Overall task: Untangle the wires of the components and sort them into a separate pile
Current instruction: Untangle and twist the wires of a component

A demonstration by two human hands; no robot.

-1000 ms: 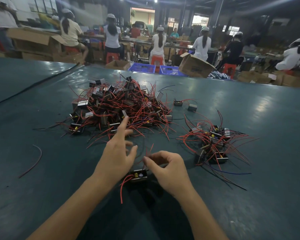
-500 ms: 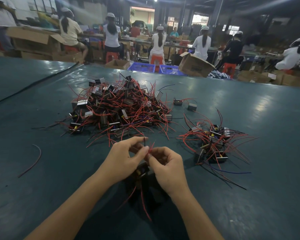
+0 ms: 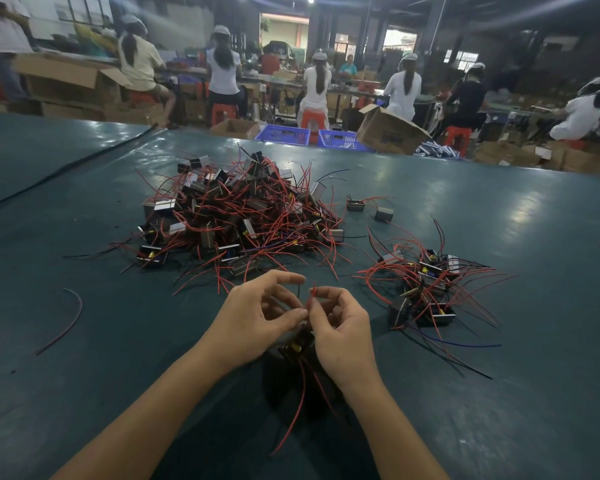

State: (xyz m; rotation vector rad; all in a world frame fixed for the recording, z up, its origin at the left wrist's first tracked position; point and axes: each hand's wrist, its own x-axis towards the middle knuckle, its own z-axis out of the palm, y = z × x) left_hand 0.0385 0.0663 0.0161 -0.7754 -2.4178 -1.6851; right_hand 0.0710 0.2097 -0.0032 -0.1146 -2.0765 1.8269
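works at 6 o'clock edge of dark green table (image 3: 84,393). holds one small component (image 3: 296,345) low between both hands, yellow part showing; cannot tell whether resting on the table or lifted. pinches its red wire (image 3: 312,296) with thumb and forefinger of right hand (image 3: 343,336), other fingers curled in, and leaves the wire tip poking up above the fingertips. pinches lower stretch of the same wire with thumb of left hand (image 3: 257,317), just above the component, thumb tips of both hands touching; keeps forefinger raised and hooked, holding nothing. lets more red leads hang from the component toward 6 o'clock, between the forearms.

at 12 o'clock from the hands: large tangled pile (image 3: 236,220) of boxy components with red and a few black wires, nearest wire ends close to left fingers, not touching. at 2 o'clock: smaller separate pile (image 3: 426,289), well apart from the big one, with red, black and one blue wire trailing toward 4 o'clock. at 1 o'clock, between piles: two stray components (image 3: 355,205), near each other, apart. at 9 o'clock: single loose curved wire (image 3: 66,323), alone.

past far table edge at 12 o'clock: blue baskets (image 3: 282,137), open cardboard box (image 3: 392,131) just beside them at 3 o'clock, red stools (image 3: 310,119), seated people (image 3: 224,71) in caps facing away.
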